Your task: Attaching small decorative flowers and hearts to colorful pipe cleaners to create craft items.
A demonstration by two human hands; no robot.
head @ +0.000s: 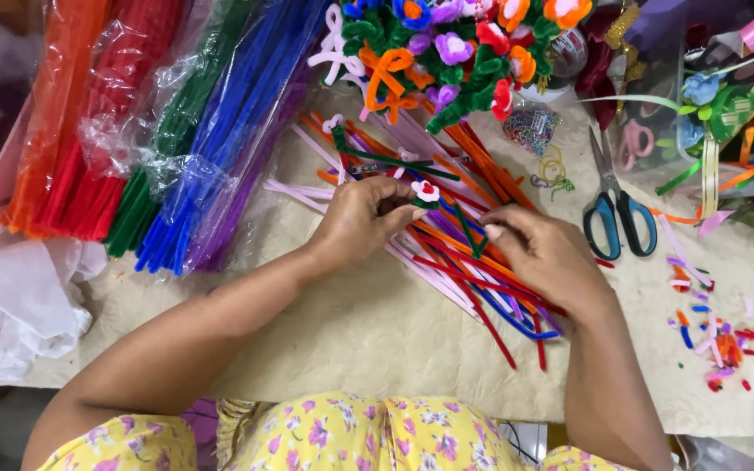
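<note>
Bundles of pipe cleaners in plastic sleeves (pixel 176 131) lie well to the left of the fingers, running orange, red, green, blue and purple, with crumpled white tissue (pixel 28 288) below them on the cream-covered table (pixel 377 340).

Left hand (pixel 361 218) is clenched in a pinch: its fingers (pixel 407 212) grasp a small pink pipe-cleaner flower with a red centre (pixel 427 191), held just above the loose heap of pipe cleaners (pixel 473 279). A dark green stem (pixel 469 231) runs from under the flower towards the right hand (pixel 543 253), whose curled fingers (pixel 492 231) close on it; the exact grip is partly hidden.

Slipping looks the likeliest trouble: the flower is small and pinched only at the fingertips, so a hard twist of the stem could pull it free and drop it among the loose pieces directly beneath the fingers, where pink strands would hide it. Over-twisting could also kink the stem or crush the petals. Cut wire ends may prick the fingertips.

Beyond the fingers stands a finished pipe-cleaner bouquet (pixel 455 52), and an elbow swing could topple it. Blue-handled scissors (pixel 617 209) lie to the right of the right fingers, near enough to snag a sleeve. Farther right, coloured offcuts (pixel 713 336) scatter across the table.
</note>
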